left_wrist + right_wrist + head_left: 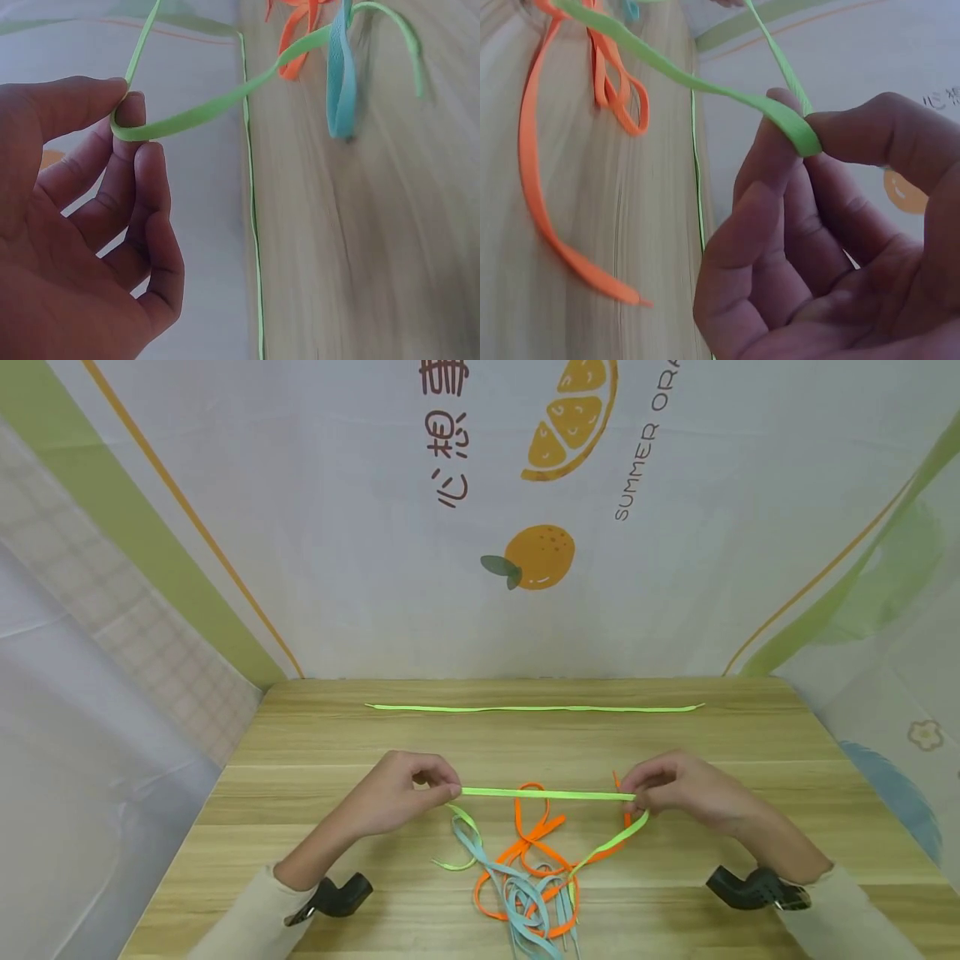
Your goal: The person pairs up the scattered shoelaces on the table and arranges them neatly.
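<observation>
A yellow-green shoelace [547,794] is stretched taut between my two hands above the table. My left hand [405,793] pinches it between thumb and index finger, and a loose end hangs down past the fingers. With thumb and fingertips my right hand [678,789] pinches the same lace; its slack runs down toward a tangle. In that tangle lie an orange shoelace [525,843] and light blue shoelaces [525,902]. In the left wrist view a blue loop [341,90] is beside the green lace. The orange lace's tip [622,289] shows in the right wrist view.
Another yellow-green shoelace [532,708] lies straight across the far part of the wooden table [300,735]. Behind the table hangs a white curtain [360,568] with printed oranges. Black wrist mounts [341,896] sit on both forearms.
</observation>
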`<state>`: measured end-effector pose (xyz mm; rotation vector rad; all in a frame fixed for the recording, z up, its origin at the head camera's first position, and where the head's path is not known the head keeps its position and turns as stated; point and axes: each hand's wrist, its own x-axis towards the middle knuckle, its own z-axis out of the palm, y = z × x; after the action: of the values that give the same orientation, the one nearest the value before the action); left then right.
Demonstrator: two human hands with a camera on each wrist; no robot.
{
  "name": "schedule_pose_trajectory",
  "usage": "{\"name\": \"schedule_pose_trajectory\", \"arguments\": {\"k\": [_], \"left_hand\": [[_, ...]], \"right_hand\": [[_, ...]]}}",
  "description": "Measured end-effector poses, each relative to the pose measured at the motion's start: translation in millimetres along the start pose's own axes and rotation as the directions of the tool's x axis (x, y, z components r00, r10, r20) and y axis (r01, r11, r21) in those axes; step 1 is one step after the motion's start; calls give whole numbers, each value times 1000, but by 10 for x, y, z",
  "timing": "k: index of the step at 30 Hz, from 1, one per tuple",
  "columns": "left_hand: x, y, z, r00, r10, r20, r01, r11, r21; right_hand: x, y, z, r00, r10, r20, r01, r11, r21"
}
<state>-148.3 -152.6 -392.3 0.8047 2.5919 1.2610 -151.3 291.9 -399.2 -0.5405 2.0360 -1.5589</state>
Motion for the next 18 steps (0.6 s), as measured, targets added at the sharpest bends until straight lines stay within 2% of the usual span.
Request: {"name": "schedule_pose_trajectory", "arguments": {"k": [10,18], "left_hand": [[-53,-70,-38,1000,0,2,0,1000,1],[-113,-124,-89,1000,-31,-1,31,1000,-6]], "right_hand": [[-132,98,-214,994,66,-87,-69,997,-35],[-230,162,-351,989,88,-120,-89,996,-6]]}}
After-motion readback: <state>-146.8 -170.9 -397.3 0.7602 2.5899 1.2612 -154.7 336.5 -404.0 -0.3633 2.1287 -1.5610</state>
